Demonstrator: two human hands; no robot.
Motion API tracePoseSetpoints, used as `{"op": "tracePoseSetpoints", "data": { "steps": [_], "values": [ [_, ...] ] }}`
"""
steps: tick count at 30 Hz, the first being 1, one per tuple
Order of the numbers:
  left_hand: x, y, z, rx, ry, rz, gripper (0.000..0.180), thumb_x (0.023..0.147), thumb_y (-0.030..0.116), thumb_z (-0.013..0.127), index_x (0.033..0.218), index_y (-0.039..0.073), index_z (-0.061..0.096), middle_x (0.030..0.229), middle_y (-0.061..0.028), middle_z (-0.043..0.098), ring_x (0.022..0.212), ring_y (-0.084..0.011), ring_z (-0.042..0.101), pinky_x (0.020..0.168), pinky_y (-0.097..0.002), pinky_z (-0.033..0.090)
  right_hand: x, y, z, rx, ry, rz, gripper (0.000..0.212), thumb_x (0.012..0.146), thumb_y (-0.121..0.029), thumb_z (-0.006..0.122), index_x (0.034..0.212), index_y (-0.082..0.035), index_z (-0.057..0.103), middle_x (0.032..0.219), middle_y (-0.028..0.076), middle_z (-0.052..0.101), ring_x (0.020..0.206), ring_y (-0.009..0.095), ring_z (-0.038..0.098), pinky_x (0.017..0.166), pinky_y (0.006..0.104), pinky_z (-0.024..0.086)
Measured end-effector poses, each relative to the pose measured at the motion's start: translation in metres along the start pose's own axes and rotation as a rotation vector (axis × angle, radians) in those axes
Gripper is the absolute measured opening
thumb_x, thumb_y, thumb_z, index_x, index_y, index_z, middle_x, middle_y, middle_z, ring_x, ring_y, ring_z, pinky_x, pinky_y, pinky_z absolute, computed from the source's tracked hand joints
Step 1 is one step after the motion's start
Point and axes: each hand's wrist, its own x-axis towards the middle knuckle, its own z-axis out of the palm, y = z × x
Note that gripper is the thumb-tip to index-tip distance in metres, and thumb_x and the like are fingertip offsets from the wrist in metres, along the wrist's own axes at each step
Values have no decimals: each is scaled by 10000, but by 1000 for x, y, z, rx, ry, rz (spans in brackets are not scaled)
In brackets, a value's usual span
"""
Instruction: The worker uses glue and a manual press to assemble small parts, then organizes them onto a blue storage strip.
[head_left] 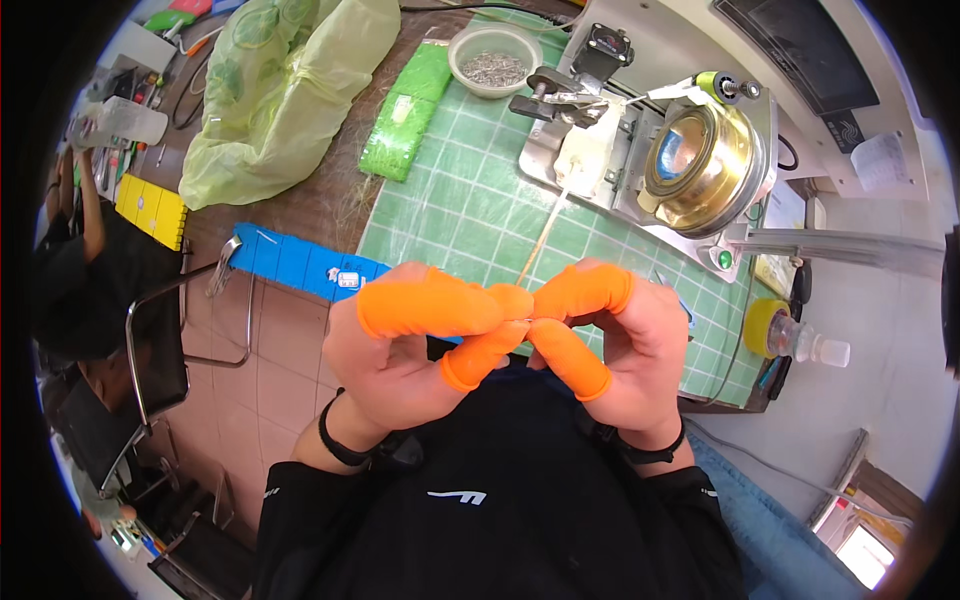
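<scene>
Four orange finger cots (430,306) meet, left hand (380,365) and right hand (650,345) pinched together, any held piece unclear.

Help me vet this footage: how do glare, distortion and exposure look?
Head view: highlights on the gold drum; straight edges bow toward the picture's rim; the white patch at lower right is washed out; anything between the orange-covered fingertips is unclear.

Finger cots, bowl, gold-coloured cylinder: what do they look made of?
Finger cots: likely latex or similar rubber, matte orange; thin and stretched snug.
Bowl: probably plastic, dull finish; the pale wall looks slightly translucent.
Cylinder: polished metal by its sharp highlights; the gold tone suggests brass, but plating is possible.
</scene>
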Motion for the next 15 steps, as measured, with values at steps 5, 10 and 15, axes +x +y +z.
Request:
{"op": "tracePoseSetpoints", "data": {
  "steps": [5,10,15],
  "values": [
    [26,6,-11,380,-279,206,222,833,-20,774,998,14,629,889,-126,685,733,-214,685,625,-284,522,3,-11,-6,-357,-21,-189,169,787,29,757,929,-13,675,763,64,613,598,137,609,542,246,492],
    [44,21,-9,422,-417,209,175,814,-6,755,939,23,635,873,-127,689,730,-230,636,658,-313,491,6,-31,-13,-442,-16,-238,173,770,36,759,906,-14,665,759,62,591,578,137,584,482,230,442],
    [94,12,3,490,-461,410,114,844,-4,702,926,21,628,993,-148,680,822,-224,623,728,-316,488,19,-17,-20,-387,93,-281,153,824,8,755,934,-7,650,789,42,607,595,89,574,497,214,438]
  ]
}}
